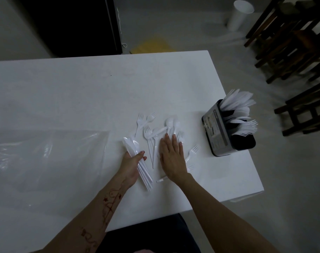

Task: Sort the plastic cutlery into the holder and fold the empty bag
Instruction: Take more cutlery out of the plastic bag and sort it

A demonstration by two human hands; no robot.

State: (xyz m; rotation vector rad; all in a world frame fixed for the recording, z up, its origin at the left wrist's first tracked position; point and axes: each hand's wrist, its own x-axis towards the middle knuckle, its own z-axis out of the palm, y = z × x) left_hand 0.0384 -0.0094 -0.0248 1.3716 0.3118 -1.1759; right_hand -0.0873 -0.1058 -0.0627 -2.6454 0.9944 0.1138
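White plastic is the material of nearly every item listed, each placed relative to the holder (228,128).

1. Left hand (132,167): seen near the front edge of the counter (64,92), well left of the holder. It is closed around a bundle of cutlery (137,157), the bowls and blades fanned away from the person and the handles running back past the palm. A reddish-brown drawn pattern is seen along the forearm.

2. Right hand (172,157): placed between the left hand and the holder. It is laid flat, fingers spread, palm down on the loose cutlery; nothing is gripped.

3. Loose forks and spoons (155,130): scattered on the counter left of the holder, some under and around the right hand. One fork (192,152) is lying just right of that hand, nearest the holder.

4. Clear bag (46,157): spread flat on the counter, far left of the holder, apparently emptied.

5. Holder: a black, partitioned caddy with a printed label on its side, stood near the counter's right edge. Knives, spoons and forks are stood in it, heads up; forks are grouped in the nearest compartment.

6. White cup (239,15): stood on the floor, well beyond the holder.

7. Dark wooden chairs (292,42): grouped on the floor beyond and right of the holder.
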